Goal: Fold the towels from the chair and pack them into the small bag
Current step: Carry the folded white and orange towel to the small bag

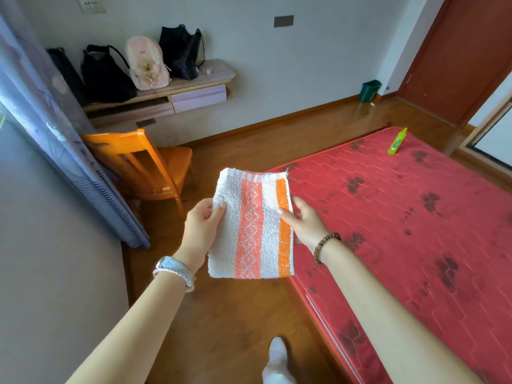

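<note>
A small white towel [250,225] with coral and orange stripes hangs folded in the air in front of me, above the wooden floor. My left hand [201,228] pinches its left edge and my right hand [306,224] pinches its right edge. The orange wooden chair [144,164] stands to the left by the curtain, its seat bare. Several bags sit on a wall shelf at the back: a black bag [106,74], a pale pink backpack [146,63] and another black bag [181,52].
A red mattress [401,217] fills the right side, with a green bottle [397,141] near its far edge. A green bin [370,90] stands by the far wall next to a brown door [460,56]. A curtain [55,134] hangs on the left. My foot [277,361] is below.
</note>
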{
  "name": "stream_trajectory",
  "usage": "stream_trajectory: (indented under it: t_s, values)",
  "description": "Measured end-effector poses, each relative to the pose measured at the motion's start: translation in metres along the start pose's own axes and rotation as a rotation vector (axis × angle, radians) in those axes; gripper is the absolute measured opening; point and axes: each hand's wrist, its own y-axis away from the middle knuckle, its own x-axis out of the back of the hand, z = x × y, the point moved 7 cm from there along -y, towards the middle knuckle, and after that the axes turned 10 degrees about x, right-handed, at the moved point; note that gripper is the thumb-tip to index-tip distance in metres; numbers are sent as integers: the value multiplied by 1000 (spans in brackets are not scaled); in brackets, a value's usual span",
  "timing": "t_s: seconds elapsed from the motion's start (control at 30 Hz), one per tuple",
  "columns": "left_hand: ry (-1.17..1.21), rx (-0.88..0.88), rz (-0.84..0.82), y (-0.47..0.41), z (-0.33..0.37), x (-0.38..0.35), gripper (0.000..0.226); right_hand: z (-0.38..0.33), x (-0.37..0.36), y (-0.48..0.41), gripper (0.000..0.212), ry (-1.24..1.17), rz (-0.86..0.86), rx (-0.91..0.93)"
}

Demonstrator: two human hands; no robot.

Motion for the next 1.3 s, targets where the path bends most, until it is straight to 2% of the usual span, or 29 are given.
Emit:
stream_trajectory:
  t_s: [0.23, 0.4, 0.57, 0.6, 0.7, 0.73, 0.8, 0.87, 0.9, 1.0, 1.03, 1.13, 1.23, 1.3]
  values:
    - [-3, 27, 50, -45, 9, 17, 21, -9, -17, -56, 34, -36, -53, 22]
    - [8, 63, 71, -89, 20, 17, 23, -9, -18, -109, 42, -59, -75, 45]
    - [35, 68, 94, -136, 37, 15, 24, -11, -15, -165, 32, -65, -112, 70]
    - [45, 70, 100, -144, 39, 15, 24, -9, -15, -177, 37, -47, -126, 73]
    - [67, 80, 123, -165, 40, 19, 26, 11, -20, -214, 103, -49, -161, 85]
    - [73, 86, 128, -172, 39, 19, 27, 24, -22, -227, 113, -54, -179, 88]
    - [80, 108, 139, -183, 38, 23, 27, 32, -28, -245, 117, -78, -205, 72]
    - [90, 121, 150, -195, 38, 29, 26, 16, -35, -252, 108, -100, -216, 57]
    - [98, 123, 156, -201, 38, 32, 26, 8, -39, -257, 94, -118, -215, 47]
    - [103, 121, 176, -220, 42, 41, 27, 4, -50, -279, 33, -191, -265, 33]
    - [107, 119, 177, -227, 44, 44, 27, 0, -53, -287, 26, -204, -273, 45]
    - [104, 104, 178, -252, 48, 53, 23, 0, -62, -313, 31, -201, -242, 47]
    - [96, 71, 173, -282, 57, 63, 17, -4, -72, -341, 28, -221, -209, 44]
    - [95, 61, 160, -303, 64, 69, 14, -5, -79, -361, 35, -228, -184, 32]
